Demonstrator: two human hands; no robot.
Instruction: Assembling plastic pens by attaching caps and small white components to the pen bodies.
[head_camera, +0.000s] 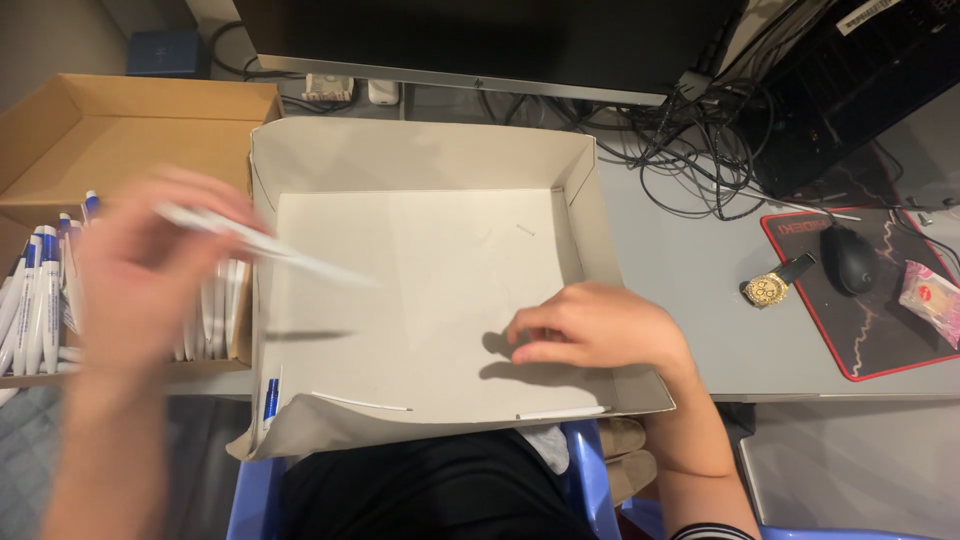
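Observation:
My left hand (140, 275) is blurred with motion at the left and grips a white pen (265, 245) that points right over the shallow grey-white cardboard tray (420, 150). My right hand (590, 325) rests with its fingers curled on the tray's right wall, near its front corner; whether it holds anything small I cannot tell. A pen with a blue cap (270, 398) lies at the tray's front left corner, and thin white refill tubes (360, 403) lie along its front edge.
A brown cardboard box (110, 130) at the left holds several white pens with blue caps (40, 290). Behind the tray stand a monitor (480, 40) and tangled cables (690, 140). At the right lie a gold wristwatch (770, 288), a black mouse (850, 258) on a red-edged mat and a pink packet (932, 295).

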